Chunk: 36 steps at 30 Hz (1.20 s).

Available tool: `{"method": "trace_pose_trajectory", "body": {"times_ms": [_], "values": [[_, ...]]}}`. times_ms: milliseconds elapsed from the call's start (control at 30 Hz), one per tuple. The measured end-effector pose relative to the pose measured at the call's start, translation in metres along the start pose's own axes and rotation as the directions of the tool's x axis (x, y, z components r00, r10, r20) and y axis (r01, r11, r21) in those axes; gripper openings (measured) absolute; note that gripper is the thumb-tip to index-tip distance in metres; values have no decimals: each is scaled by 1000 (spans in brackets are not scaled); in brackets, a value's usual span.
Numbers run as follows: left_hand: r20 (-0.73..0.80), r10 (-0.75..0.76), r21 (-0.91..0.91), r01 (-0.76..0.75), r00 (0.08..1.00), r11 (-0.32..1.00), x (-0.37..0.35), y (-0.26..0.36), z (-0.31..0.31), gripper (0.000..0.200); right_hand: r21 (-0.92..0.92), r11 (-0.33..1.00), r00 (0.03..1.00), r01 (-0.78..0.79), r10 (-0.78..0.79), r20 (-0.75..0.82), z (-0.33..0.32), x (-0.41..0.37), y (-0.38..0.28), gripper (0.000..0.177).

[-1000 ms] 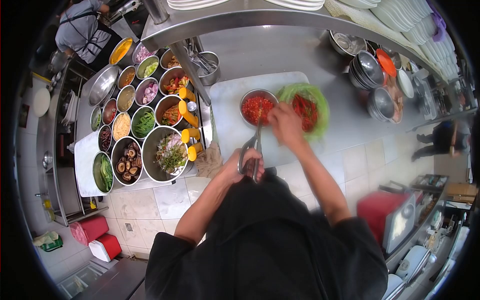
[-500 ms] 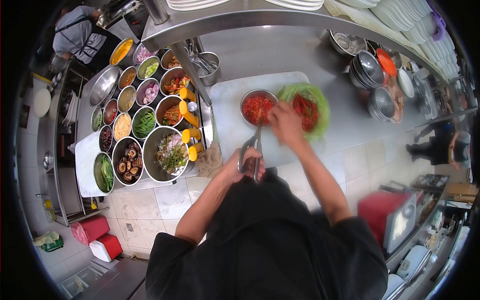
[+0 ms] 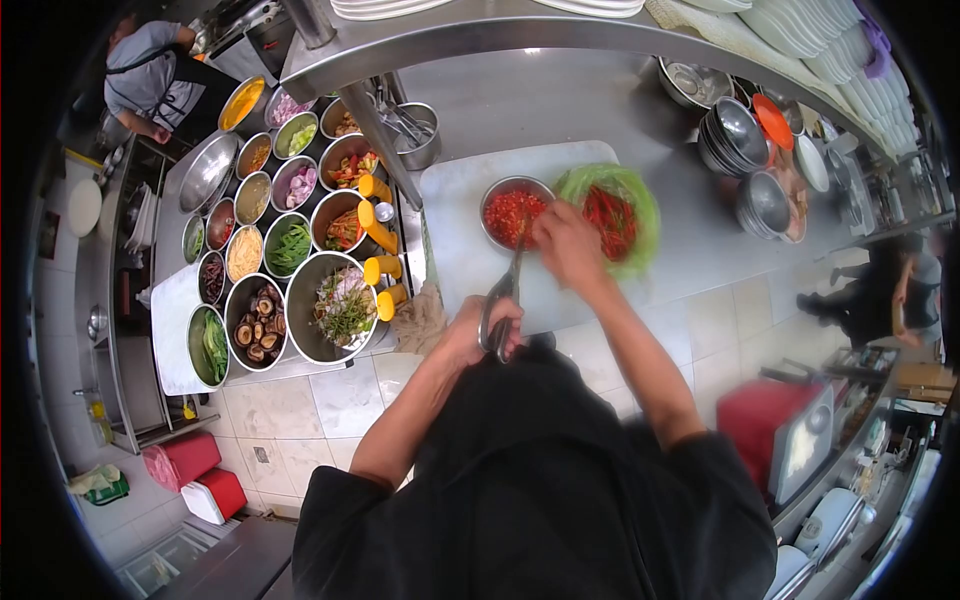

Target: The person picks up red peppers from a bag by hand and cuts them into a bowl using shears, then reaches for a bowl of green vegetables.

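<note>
My left hand [image 3: 483, 328] grips the handles of a pair of scissors [image 3: 505, 290], whose blades point up over a steel bowl [image 3: 487, 238]. Inside the bowl lie small pieces of chopped red chili [image 3: 512, 212]. At the bowl's right rim my right hand [image 3: 570, 243] is closed in a pinch beside the blade tips, on what looks like a red chili mostly hidden by the fingers. Just right of it sits a green plastic bag [image 3: 643, 220], rolled open, with whole red chilies [image 3: 608, 222] in it. Bowl and bag stand on a white cutting board [image 3: 455, 200].
Steel pots of ingredients, among them mushrooms [image 3: 262, 325], crowd the left counter beside yellow-capped bottles [image 3: 378, 230]. An overhead shelf [image 3: 580, 38] crosses the far side. Stacked steel bowls [image 3: 735, 140] stand right. One co-worker [image 3: 155, 75] is far left, another person [image 3: 890, 295] far right.
The scissor handles, apart before, have come together in my left hand. My right hand has barely moved. The left co-worker's arm has come down, and the person at right has shifted left.
</note>
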<state>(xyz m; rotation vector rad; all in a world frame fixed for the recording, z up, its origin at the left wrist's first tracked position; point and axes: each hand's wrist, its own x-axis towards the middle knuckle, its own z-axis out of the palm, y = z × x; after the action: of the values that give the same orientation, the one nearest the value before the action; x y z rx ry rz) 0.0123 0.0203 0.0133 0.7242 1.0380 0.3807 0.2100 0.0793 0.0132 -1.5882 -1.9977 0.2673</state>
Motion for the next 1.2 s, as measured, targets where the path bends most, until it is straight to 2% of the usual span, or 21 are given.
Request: {"method": "trace_pose_trajectory", "body": {"times_ms": [100, 200, 300, 400, 500, 600, 700, 933, 1033, 1167, 1200], "values": [[9, 25, -81, -24, 1000, 996, 0, -2, -1, 33, 3, 1000, 1000, -8, 8, -9, 1, -1, 1, 6], [156, -59, -238, 95, 986, 967, 2, -6, -6, 32, 5, 1000, 1000, -18, 18, 8, -3, 2, 0, 6], [143, -94, -247, 127, 985, 961, 0, -2, -2, 32, -6, 1000, 1000, -8, 8, 13, -3, 2, -2, 6], [92, -6, -242, 28, 996, 970, -2, 0, 3, 31, -20, 1000, 1000, -1, 1, 18, 1, 2, 0, 5], [-32, 30, -46, -32, 999, 998, 0, 0, 1, 32, -7, 1000, 1000, -17, 17, 10, 2, 1, 1, 5], [25, 15, -129, -12, 1000, 992, -2, -2, -1, 32, 0, 1000, 1000, -19, 19, 0, 3, 1, 2, 6], [144, -84, -217, 114, 986, 970, -1, -5, -6, 31, 7, 1000, 999, -30, 30, 10, 2, 2, 1, 6], [46, 6, -109, -1, 999, 994, -10, 9, 5, 30, 13, 1000, 1000, -8, 8, 7, 5, 2, 0, 6], [-42, 30, -85, -34, 999, 996, -5, 4, 4, 30, 23, 999, 1000, -29, 29, -1, 7, 1, 3, 5], [111, -60, -207, 82, 992, 975, 0, -3, -6, 33, 33, 999, 999, -40, 39, 10, 3, 3, 1, 5], [114, -69, -181, 89, 991, 979, 1, -2, -5, 34, 33, 999, 999, -39, 39, 10, 3, 3, 1, 5]]}}
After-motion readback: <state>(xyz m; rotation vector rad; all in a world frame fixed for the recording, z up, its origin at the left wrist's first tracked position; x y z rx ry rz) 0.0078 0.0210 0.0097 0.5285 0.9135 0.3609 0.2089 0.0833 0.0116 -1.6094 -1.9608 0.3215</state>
